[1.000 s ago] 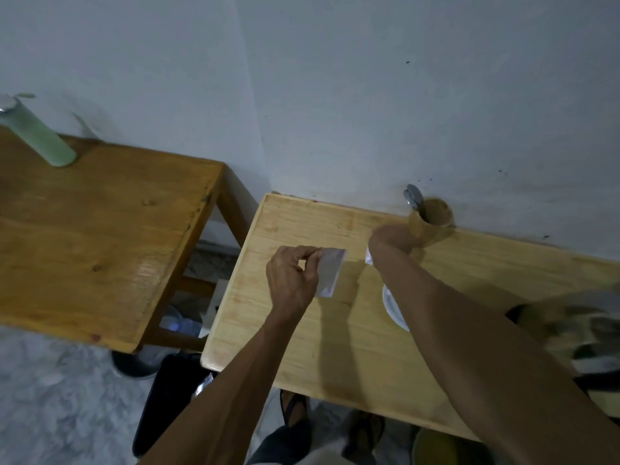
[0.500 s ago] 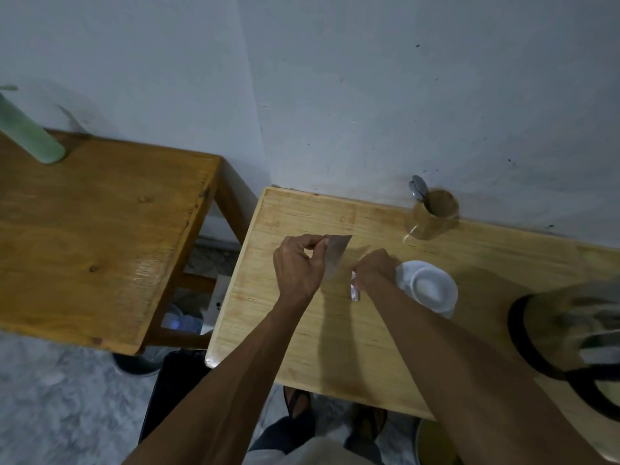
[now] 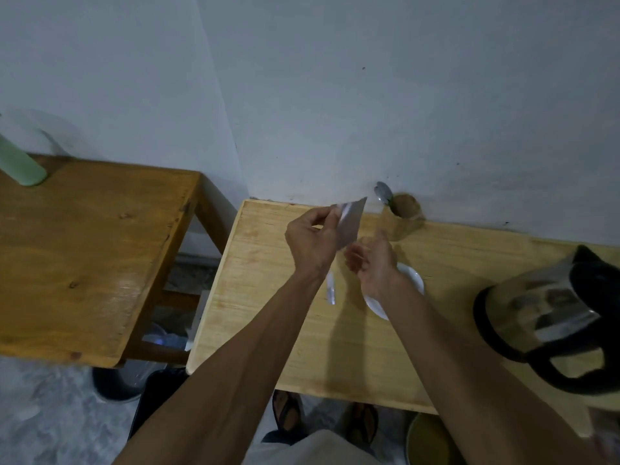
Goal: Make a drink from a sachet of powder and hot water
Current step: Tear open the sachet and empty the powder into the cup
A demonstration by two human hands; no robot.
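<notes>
Raised since a moment ago, the left hand (image 3: 310, 243) pinches the sachet (image 3: 349, 223) by thumb and fingertips over the table (image 3: 268, 313); the right hand (image 3: 372, 263), blurred, hangs empty with fingers loosely spread just below. A torn strip (image 3: 330, 290) lies beside the white saucer (image 3: 411, 280); the cup (image 3: 402, 219) with a spoon (image 3: 384, 194) stands behind, the kettle (image 3: 550, 317) to the right.

On the right-hand table (image 3: 268, 330): cup (image 3: 404, 221) at the back by the wall, spoon (image 3: 384, 193) standing in it; saucer (image 3: 411, 280) in front; kettle (image 3: 550, 317) at right; torn strip (image 3: 330, 288) left of saucer.

Right hand (image 3: 372, 263) blurred (motion); kettle (image 3: 550, 317) cut off at edge.
</notes>
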